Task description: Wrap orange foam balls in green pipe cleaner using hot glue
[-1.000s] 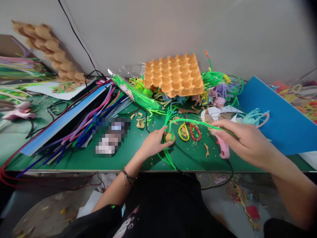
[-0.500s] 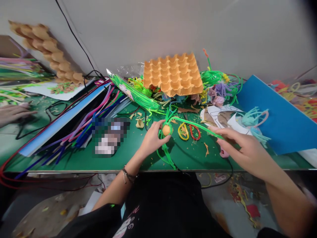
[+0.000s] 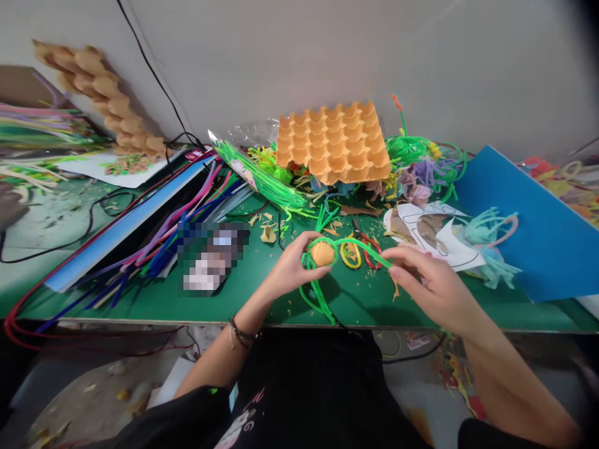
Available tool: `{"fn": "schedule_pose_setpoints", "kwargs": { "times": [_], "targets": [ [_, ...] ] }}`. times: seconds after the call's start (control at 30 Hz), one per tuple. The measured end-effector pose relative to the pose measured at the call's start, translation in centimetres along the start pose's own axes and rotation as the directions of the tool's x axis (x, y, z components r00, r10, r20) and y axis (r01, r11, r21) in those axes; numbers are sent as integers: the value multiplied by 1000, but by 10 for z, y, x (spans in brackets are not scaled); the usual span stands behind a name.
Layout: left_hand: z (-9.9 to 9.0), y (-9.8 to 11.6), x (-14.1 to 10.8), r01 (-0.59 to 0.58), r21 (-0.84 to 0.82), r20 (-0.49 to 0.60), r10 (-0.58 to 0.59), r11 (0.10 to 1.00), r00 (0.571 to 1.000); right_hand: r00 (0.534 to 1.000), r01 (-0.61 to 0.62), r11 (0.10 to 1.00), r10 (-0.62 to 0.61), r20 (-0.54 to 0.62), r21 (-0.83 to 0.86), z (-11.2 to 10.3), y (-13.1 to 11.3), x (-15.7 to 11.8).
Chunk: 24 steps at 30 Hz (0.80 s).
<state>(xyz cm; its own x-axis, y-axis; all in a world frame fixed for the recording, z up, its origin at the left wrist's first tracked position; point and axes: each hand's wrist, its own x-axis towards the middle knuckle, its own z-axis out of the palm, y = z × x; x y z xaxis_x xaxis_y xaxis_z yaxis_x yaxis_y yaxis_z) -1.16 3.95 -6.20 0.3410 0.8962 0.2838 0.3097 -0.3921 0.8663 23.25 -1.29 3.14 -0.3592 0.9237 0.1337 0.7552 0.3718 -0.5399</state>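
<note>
My left hand (image 3: 294, 265) is closed around a round tan egg-carton cup (image 3: 322, 253) that has green pipe cleaners (image 3: 317, 293) wrapped about it, several strands hanging below and sticking up above. From the cup a bent green pipe cleaner (image 3: 358, 241) arches to the right. Its far part is pinched between the thumb and fingers of my right hand (image 3: 423, 280). Behind and between the hands lie scissors (image 3: 350, 256) with one yellow and one red handle loop. Fingers hide part of the cup's left side.
An orange egg carton (image 3: 334, 146) rests on heaped pipe cleaners at the back. A blue board (image 3: 528, 231) and white paper cut-outs (image 3: 449, 246) are on the right. Coloured pipe cleaners (image 3: 187, 218) and a pixelated object (image 3: 213, 259) lie left. Another person's hand (image 3: 12, 206) shows at far left.
My right hand has moved left, nearer the cup, and the pipe cleaner between the hands bows more. The cup now faces me more fully. The other person's hand at far left has shifted.
</note>
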Motion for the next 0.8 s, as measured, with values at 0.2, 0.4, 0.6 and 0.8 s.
{"fn": "schedule_pose_setpoints", "kwargs": {
  "times": [0.2, 0.4, 0.6, 0.8],
  "targets": [
    [-14, 13, -7, -22, 43, 118, 17, 999, 993, 995, 88, 982, -80, 55, -166, -27, -1, -4],
    [-18, 13, -19, 51, -110, 111, -39, 993, 993, 939, 327, 856, -344, 31, -401, -65, 2, 0],
    [-21, 19, -30, 188, -449, 285, -59, 874, 957, 890, 184, 699, -416, -185, -691, -77, -27, 25],
    [-22, 34, -34, 128, -338, 377, 9, 932, 926, 865, 14, 613, -403, -298, -790, -58, -65, 54]
  ]
}}
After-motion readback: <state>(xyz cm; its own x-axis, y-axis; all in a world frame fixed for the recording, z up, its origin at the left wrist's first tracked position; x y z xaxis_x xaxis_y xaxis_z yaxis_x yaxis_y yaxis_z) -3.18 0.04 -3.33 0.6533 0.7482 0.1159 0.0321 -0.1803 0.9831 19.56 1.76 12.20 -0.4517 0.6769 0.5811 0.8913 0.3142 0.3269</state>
